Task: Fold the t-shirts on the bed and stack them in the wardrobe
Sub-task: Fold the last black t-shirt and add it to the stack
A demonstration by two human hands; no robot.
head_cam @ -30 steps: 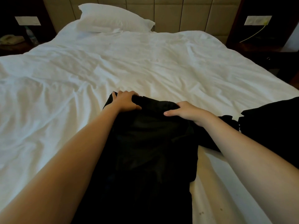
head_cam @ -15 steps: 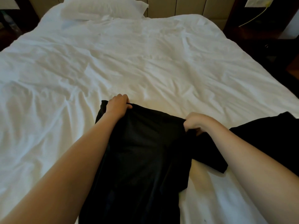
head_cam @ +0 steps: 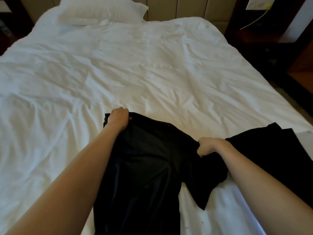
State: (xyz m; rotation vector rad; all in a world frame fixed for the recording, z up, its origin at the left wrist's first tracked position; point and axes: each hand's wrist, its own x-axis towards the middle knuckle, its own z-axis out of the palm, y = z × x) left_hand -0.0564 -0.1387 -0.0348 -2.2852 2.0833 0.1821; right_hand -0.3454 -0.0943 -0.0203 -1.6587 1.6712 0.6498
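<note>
A black t-shirt (head_cam: 149, 170) lies lengthwise on the white bed (head_cam: 152, 73), its far edge near the middle of the mattress. My left hand (head_cam: 118, 118) grips its far left corner, fingers curled over the fabric. My right hand (head_cam: 209, 146) is clenched round the cloth at the shirt's right shoulder, with the sleeve hanging out below it toward the right. A second black garment (head_cam: 277, 156) lies on the bed just right of my right arm.
A white pillow (head_cam: 101, 12) rests at the head of the bed against a beige padded headboard (head_cam: 186, 7). Dark wooden bedside furniture (head_cam: 264, 39) stands at the right, with a wall socket and yellow cable (head_cam: 254, 21) above it.
My right hand has closed into a fist on the shirt's right shoulder and pulled it back toward me. My left hand keeps its hold on the far left corner.
</note>
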